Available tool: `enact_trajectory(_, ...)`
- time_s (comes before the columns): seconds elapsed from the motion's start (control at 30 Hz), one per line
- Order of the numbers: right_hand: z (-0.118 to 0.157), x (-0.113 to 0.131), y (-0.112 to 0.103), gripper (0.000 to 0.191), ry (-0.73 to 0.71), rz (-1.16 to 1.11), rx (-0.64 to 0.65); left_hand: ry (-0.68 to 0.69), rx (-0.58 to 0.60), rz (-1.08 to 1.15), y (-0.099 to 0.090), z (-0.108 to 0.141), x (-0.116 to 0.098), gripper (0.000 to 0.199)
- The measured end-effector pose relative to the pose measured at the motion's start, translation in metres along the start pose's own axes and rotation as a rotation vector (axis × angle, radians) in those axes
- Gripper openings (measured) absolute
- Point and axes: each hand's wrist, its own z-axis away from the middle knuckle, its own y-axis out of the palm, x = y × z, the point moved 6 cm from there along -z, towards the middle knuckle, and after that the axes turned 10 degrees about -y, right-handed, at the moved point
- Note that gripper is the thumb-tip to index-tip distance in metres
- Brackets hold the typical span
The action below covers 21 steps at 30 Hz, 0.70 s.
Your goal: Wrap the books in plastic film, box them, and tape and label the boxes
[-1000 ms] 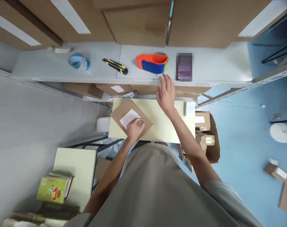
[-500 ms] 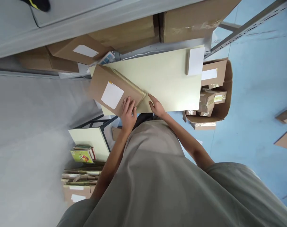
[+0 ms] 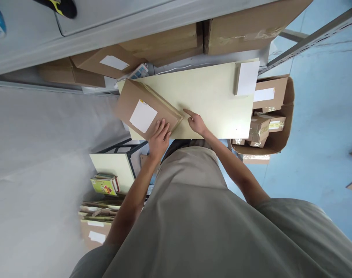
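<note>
Nearest on the left, a stack of books [image 3: 104,186] is seen on a side table [image 3: 118,164]. A little farther, the left hand [image 3: 158,143] is laid, fingers loosely spread, over the near right part of the labelled box [image 3: 126,102]; pressed on, it seems, but not grasped. That box is set at the left end of the worktable [image 3: 216,96], and its left corner appears to be carried past the edge. Here lies the danger: should it be pushed leftward, support could be lost and the box tipped off; with only a flat palm on it, a slide might not be checked.

And its direction? The long axis is run slantwise, from far left to near right, one corner being pointed at the right hand [image 3: 197,122]. By that hand nothing is held: the index finger is stretched toward the corner, just beside it, the others curled; whether the tabletop is touched cannot be told.

To the right, an open carton [image 3: 289,110] is filled with parcels; at the far right end, a white box [image 3: 247,79] is placed. Farthest, large cartons [image 3: 164,42] are kept beneath the grey shelf [image 3: 112,23].
</note>
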Motion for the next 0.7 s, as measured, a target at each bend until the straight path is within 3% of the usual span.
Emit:
enact_trajectory(0.13,-0.008,0.009,0.008,0.061,0.044,-0.013,0.053,-0.039,0.006,0.046,0.002,0.006,-0.008,0.05)
enact_trajectory(0.23,-0.014,0.01,0.006,0.053,0.099,-0.048,0.031,-0.057,0.055,0.108,-0.012,-0.007,-0.002,0.049)
enact_trajectory(0.3,-0.006,0.006,-0.004,0.046,0.187,-0.071,-0.074,-0.085,0.041,0.14,-0.038,-0.037,0.016,0.05)
enact_trajectory(0.37,0.012,0.002,-0.012,0.044,0.327,-0.136,-0.187,-0.106,-0.116,0.127,-0.075,-0.084,0.042,0.057)
enact_trajectory(0.43,0.03,0.002,-0.007,0.052,0.486,-0.284,-0.215,-0.112,-0.273,0.061,-0.107,-0.136,0.068,0.068)
enact_trajectory(0.47,0.036,0.005,0.001,0.06,0.557,-0.379,-0.202,-0.14,-0.259,0.044,-0.113,-0.163,0.081,0.07)
enact_trajectory(0.57,0.037,0.021,0.03,0.08,0.69,-0.634,-0.149,-0.368,-0.102,0.061,-0.108,-0.221,0.116,0.076)
enact_trajectory(0.63,0.029,0.033,0.044,0.085,0.726,-0.725,-0.137,-0.432,-0.012,0.08,-0.099,-0.238,0.123,0.065)
enact_trajectory(0.7,0.023,0.044,0.05,0.083,0.737,-0.732,-0.143,-0.435,0.005,0.078,-0.098,-0.239,0.123,0.059)
